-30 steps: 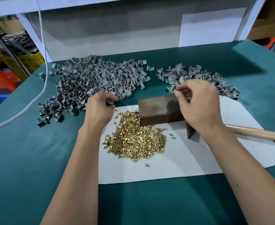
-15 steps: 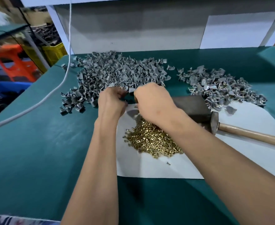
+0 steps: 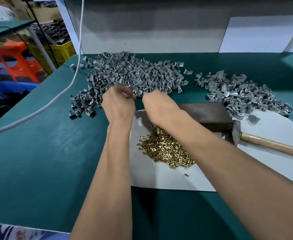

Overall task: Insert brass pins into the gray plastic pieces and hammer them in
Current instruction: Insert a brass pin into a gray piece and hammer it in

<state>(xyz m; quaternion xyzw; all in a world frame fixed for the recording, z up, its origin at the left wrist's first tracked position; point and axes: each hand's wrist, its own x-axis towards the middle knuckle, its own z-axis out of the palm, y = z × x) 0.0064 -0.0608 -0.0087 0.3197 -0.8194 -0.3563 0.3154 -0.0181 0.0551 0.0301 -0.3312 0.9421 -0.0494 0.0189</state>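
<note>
Two bare forearms extend over the green felt-covered table (image 3: pixel 38 161) toward its far side. Nearest the viewer, a white paper sheet (image 3: pixel 168 181) carries a heap of small brass pins (image 3: pixel 166 149). A dark rectangular metal block (image 3: pixel 209 113) rests on the sheet's far edge; beside it lies a steel-headed hammer with a wooden handle (image 3: pixel 270 144). Beyond the pins, the left hand (image 3: pixel 118 105) has its fingers curled and pinches a small item, too small to identify. The right hand (image 3: pixel 157 104) has its fingers curled downward; its contents cannot be determined. Both hands sit at the near edge of the large pile of gray plastic pieces (image 3: pixel 135 73). A smaller gray pile (image 3: pixel 242 94) lies to the right. A white cable (image 3: pixel 76 66) crosses the table's left side.
</note>
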